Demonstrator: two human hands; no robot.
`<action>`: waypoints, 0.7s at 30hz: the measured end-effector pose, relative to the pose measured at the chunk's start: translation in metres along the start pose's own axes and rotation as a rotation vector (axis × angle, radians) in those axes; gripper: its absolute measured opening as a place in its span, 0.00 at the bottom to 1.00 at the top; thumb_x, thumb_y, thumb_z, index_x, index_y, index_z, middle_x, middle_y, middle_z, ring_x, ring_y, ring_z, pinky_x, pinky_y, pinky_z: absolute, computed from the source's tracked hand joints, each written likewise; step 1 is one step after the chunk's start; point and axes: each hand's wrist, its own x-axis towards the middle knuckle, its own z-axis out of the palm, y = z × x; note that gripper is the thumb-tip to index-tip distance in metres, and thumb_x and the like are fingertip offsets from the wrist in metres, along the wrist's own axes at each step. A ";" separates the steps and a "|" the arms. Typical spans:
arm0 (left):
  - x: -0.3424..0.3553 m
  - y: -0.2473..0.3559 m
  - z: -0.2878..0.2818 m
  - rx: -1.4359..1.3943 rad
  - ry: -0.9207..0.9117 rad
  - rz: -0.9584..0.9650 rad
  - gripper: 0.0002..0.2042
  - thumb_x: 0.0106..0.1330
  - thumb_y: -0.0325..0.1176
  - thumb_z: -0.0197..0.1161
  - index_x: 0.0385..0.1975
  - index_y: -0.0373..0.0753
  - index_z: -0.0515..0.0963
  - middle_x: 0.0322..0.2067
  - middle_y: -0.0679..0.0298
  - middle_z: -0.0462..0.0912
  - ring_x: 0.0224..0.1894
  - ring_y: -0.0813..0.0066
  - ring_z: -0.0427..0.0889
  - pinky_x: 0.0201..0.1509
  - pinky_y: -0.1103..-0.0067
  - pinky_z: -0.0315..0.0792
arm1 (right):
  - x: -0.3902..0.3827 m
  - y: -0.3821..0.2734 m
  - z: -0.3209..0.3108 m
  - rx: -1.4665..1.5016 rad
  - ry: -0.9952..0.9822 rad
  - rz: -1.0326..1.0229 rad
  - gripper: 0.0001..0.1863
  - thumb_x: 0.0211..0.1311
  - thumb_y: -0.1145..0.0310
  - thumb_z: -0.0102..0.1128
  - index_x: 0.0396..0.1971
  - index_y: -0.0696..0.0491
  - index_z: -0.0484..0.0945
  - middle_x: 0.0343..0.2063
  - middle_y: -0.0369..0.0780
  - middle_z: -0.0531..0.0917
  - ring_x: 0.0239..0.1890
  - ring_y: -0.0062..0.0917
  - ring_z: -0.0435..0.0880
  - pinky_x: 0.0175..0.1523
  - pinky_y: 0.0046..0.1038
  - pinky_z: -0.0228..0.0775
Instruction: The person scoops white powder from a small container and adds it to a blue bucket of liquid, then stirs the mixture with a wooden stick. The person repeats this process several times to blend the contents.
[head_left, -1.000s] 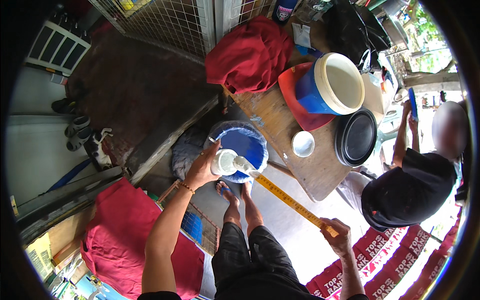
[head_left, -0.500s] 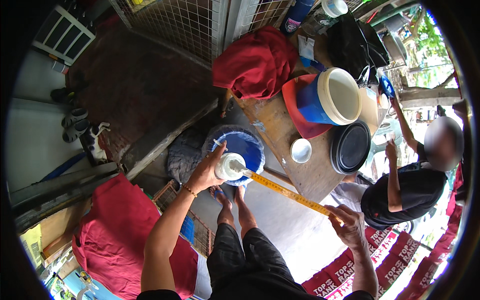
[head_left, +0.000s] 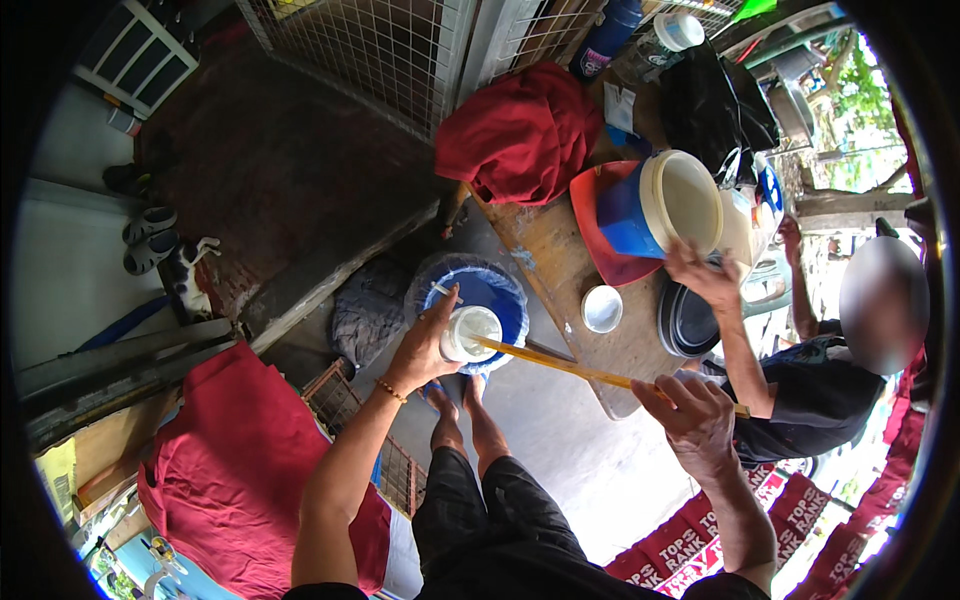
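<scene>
My left hand (head_left: 425,345) is wrapped round a small white jar (head_left: 470,335), tilted with its mouth toward the right. A thin white stick (head_left: 446,292) shows at that hand's fingertips; its kind is unclear. My right hand (head_left: 690,412) pinches a long yellow ruler (head_left: 570,366), turned nearly edge-on. The ruler's far end reaches into the jar's mouth, where whitish contents show. Below the jar stands a plastic-lined bucket (head_left: 424,272) with a blue inside. A small round white lid or dish (head_left: 602,309) lies on the wooden table (head_left: 545,265) to the right.
A co-worker's hand (head_left: 710,278) is by the rim of a blue pail (head_left: 625,212) on a red tray (head_left: 590,185). A black lid (head_left: 675,320), red cloth (head_left: 525,130) and black bag (head_left: 710,100) share the table. Another red cloth (head_left: 250,470) covers something at lower left.
The ruler has turned from flat to nearly edge-on, and my right hand has shifted slightly. A co-worker's hand has come in beside the blue pail and black lid.
</scene>
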 end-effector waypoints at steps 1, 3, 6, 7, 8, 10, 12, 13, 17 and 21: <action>0.000 0.001 0.001 0.008 0.020 0.000 0.69 0.46 0.28 0.92 0.90 0.39 0.51 0.82 0.44 0.69 0.78 0.42 0.76 0.81 0.58 0.75 | 0.003 -0.002 -0.001 -0.015 0.005 -0.002 0.15 0.72 0.60 0.70 0.55 0.41 0.91 0.38 0.27 0.82 0.30 0.17 0.77 0.32 0.28 0.66; 0.001 0.002 0.005 -0.018 0.046 -0.032 0.69 0.46 0.28 0.93 0.90 0.39 0.52 0.81 0.43 0.70 0.78 0.41 0.76 0.80 0.58 0.75 | 0.007 -0.007 -0.004 -0.050 0.010 -0.001 0.15 0.72 0.60 0.70 0.55 0.42 0.90 0.39 0.28 0.82 0.32 0.19 0.78 0.34 0.29 0.67; -0.001 0.001 0.010 -0.022 0.102 -0.052 0.68 0.46 0.28 0.93 0.90 0.37 0.52 0.79 0.43 0.72 0.76 0.43 0.78 0.78 0.59 0.77 | 0.010 -0.017 -0.008 -0.018 -0.036 0.068 0.15 0.69 0.66 0.73 0.54 0.44 0.92 0.41 0.30 0.83 0.37 0.23 0.80 0.39 0.33 0.71; -0.002 -0.001 0.011 -0.029 0.123 -0.064 0.68 0.46 0.28 0.93 0.90 0.37 0.52 0.78 0.43 0.73 0.76 0.44 0.79 0.78 0.59 0.77 | 0.010 -0.019 -0.009 -0.011 -0.044 0.081 0.15 0.69 0.67 0.73 0.54 0.44 0.92 0.41 0.31 0.83 0.38 0.24 0.81 0.39 0.34 0.71; -0.003 -0.002 0.012 -0.013 0.142 -0.038 0.68 0.47 0.28 0.93 0.90 0.36 0.52 0.78 0.43 0.74 0.75 0.44 0.80 0.77 0.59 0.78 | 0.010 -0.020 -0.011 0.006 -0.073 0.103 0.15 0.69 0.67 0.73 0.54 0.44 0.92 0.41 0.31 0.83 0.38 0.24 0.81 0.39 0.34 0.71; -0.004 -0.004 0.014 -0.020 0.188 -0.009 0.68 0.47 0.29 0.93 0.89 0.36 0.52 0.77 0.43 0.74 0.74 0.45 0.81 0.77 0.59 0.78 | 0.010 -0.021 -0.014 0.009 -0.046 0.102 0.15 0.69 0.68 0.73 0.54 0.44 0.92 0.41 0.31 0.83 0.39 0.24 0.82 0.39 0.34 0.71; -0.006 -0.005 0.016 -0.001 0.195 -0.015 0.68 0.47 0.29 0.94 0.89 0.36 0.53 0.77 0.43 0.74 0.73 0.46 0.81 0.77 0.58 0.78 | 0.010 -0.021 -0.016 0.024 -0.040 0.106 0.16 0.68 0.69 0.73 0.54 0.44 0.92 0.41 0.32 0.83 0.40 0.25 0.82 0.39 0.35 0.71; -0.007 -0.006 0.017 -0.020 0.198 -0.036 0.68 0.47 0.29 0.94 0.89 0.36 0.53 0.78 0.43 0.73 0.73 0.45 0.80 0.77 0.58 0.78 | 0.010 -0.020 -0.018 0.033 -0.038 0.106 0.16 0.68 0.70 0.73 0.54 0.45 0.92 0.41 0.32 0.83 0.40 0.25 0.82 0.39 0.35 0.71; -0.009 -0.005 0.021 -0.023 0.206 -0.044 0.68 0.45 0.28 0.94 0.89 0.37 0.53 0.81 0.44 0.69 0.77 0.44 0.77 0.81 0.58 0.75 | 0.014 -0.018 -0.024 -0.002 -0.042 0.065 0.14 0.71 0.65 0.72 0.54 0.48 0.91 0.40 0.31 0.81 0.35 0.23 0.78 0.39 0.34 0.73; -0.007 -0.006 0.023 0.001 0.274 -0.039 0.68 0.45 0.30 0.94 0.89 0.37 0.54 0.77 0.46 0.75 0.72 0.47 0.81 0.78 0.57 0.77 | 0.013 -0.015 -0.041 0.042 -0.063 0.072 0.14 0.69 0.67 0.73 0.53 0.49 0.92 0.39 0.33 0.81 0.37 0.25 0.80 0.40 0.35 0.75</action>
